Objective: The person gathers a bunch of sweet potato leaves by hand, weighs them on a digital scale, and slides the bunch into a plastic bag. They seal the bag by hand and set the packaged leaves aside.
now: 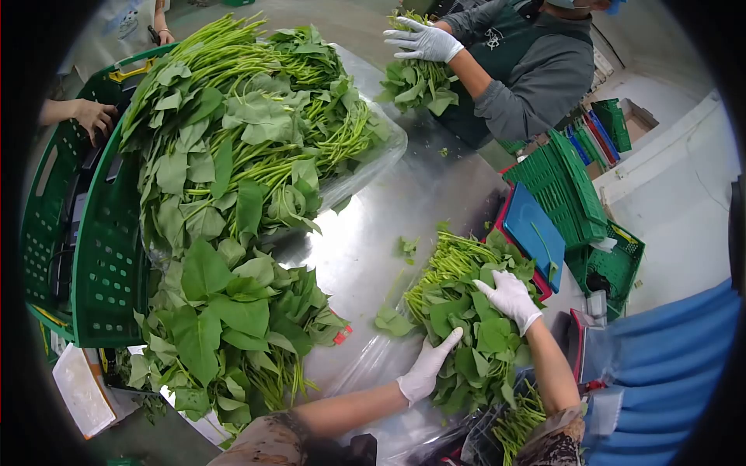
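Note:
A bunch of sweet potato leaves (pixel 474 342), heart-shaped with light green stems pointing up and left, lies on the metal table (pixel 388 291). My left hand (pixel 429 369), in a white glove, grips its lower left side; the thumb shows, while the leaves hide the other fingers. From the right, my right hand (pixel 513 301), also gloved, curves over the top of the same bunch. A large pile of the same greens (pixel 249 124) rests on clear plastic at the upper left. Below it sits another leafy heap (pixel 233 326).
Green perforated crates (pixel 109 264) stand along the left edge. Opposite, a person in an apron (pixel 513 70) holds greens in a gloved hand (pixel 423 40). Another person's bare hand (pixel 95 118) reaches the crates. At right are a blue board (pixel 536 233), more crates (pixel 559 182) and blue sheeting (pixel 676 365).

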`<state>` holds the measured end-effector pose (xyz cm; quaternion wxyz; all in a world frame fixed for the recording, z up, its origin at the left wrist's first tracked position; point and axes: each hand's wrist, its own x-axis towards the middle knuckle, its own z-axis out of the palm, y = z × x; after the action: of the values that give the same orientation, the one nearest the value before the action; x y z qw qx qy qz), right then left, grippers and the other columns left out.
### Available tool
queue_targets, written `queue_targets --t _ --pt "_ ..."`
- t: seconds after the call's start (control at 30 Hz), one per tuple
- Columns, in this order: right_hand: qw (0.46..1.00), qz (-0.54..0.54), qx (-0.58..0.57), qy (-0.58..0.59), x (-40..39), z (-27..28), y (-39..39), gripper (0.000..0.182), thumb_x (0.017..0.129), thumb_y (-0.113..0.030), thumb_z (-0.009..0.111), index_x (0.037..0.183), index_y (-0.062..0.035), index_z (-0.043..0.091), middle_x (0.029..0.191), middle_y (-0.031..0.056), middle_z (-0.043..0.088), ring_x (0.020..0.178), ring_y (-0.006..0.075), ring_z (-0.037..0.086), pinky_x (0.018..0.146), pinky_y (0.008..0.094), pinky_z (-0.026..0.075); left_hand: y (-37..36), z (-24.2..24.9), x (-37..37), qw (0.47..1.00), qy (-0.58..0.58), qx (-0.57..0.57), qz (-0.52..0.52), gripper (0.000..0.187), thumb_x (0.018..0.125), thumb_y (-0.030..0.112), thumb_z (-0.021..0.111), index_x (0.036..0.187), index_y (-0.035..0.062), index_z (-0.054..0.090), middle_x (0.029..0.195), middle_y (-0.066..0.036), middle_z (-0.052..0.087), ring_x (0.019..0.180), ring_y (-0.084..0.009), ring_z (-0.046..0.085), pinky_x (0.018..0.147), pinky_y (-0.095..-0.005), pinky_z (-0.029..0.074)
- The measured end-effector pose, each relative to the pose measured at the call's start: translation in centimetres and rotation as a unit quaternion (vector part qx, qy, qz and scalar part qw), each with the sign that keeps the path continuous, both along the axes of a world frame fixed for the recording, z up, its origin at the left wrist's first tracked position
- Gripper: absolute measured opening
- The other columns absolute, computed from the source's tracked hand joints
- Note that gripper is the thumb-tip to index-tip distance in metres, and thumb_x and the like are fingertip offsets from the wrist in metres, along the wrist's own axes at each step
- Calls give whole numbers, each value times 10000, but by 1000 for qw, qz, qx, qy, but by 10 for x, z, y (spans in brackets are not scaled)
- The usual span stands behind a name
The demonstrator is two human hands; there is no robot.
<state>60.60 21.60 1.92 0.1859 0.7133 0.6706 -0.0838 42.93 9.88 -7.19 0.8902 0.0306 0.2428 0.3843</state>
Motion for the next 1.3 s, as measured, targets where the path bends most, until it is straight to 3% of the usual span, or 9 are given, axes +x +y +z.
queue_targets --t 0.07,0.23,0.3,0.5,0.7,0.87,0.97,1.07,1.3 --pt "999 -8 -25 23 9 5 13 885 872 -732 398 1196 75 562 1189 288 588 1163 402 540 1003 452 417 4 0 -2 1000 11 -11 -21 608 895 335 700 1369 57 439 1318 -58 532 1183 -164 504 995 -319 419" --pt "1000 12 -23 12 -6 41 56 918 808 -774 462 1445 -115 415 1432 252 427 1302 400 441 1076 431 365 7 -11 3 999 -16 -26 -15 602 903 315 689 1377 48 432 1337 -67 527 1188 -170 507 997 -322 417" --pt "997 68 3 -20 -7 37 76 952 791 -769 502 1452 -90 402 1496 257 335 1394 405 301 1130 451 281 6 -11 5 999 7 -39 -13 585 907 311 685 1365 42 443 1329 -69 536 1185 -171 511 999 -324 418" --pt "991 30 -131 22 27 -25 116 1003 795 -771 486 1475 -47 346 1509 292 289 1446 402 190 1172 440 210 12 -1 -4 998 9 -51 -36 574 906 310 689 1353 44 444 1297 -58 552 1155 -161 528 968 -316 445" --pt "987 69 -143 26 37 -49 106 988 810 -784 426 1452 -34 387 1424 273 438 1363 387 376 1132 430 282 7 2 6 999 42 -11 -6 623 913 323 682 1391 56 386 1328 -61 514 1185 -161 499 993 -320 431" --pt "982 -22 -155 108 23 -33 98 955 825 -765 437 1338 37 509 1358 283 502 1271 354 493 1079 367 351 10 2 21 996 67 35 50 662 881 320 722 1374 35 384 1319 -69 512 1193 -156 489 1007 -311 417" --pt "976 -55 -190 86 28 -38 106 938 824 -767 442 1278 46 561 1287 292 554 1217 364 533 1039 376 384 12 -4 34 991 92 55 81 669 856 309 751 1343 11 403 1300 -82 522 1178 -156 502 1009 -309 415" --pt "984 86 -134 83 86 -89 116 913 850 -743 437 1254 66 569 1205 302 599 1172 367 563 1011 382 402 10 -10 38 987 109 72 97 665 847 301 762 1332 7 414 1281 -84 536 1166 -156 512 1006 -312 419" --pt "966 -24 -204 159 69 -72 115 769 946 -588 415 1253 105 543 1244 266 593 1177 334 567 1033 370 389 15 -2 48 973 167 108 113 680 840 280 769 1342 3 405 1277 -93 536 1165 -160 511 991 -308 431"
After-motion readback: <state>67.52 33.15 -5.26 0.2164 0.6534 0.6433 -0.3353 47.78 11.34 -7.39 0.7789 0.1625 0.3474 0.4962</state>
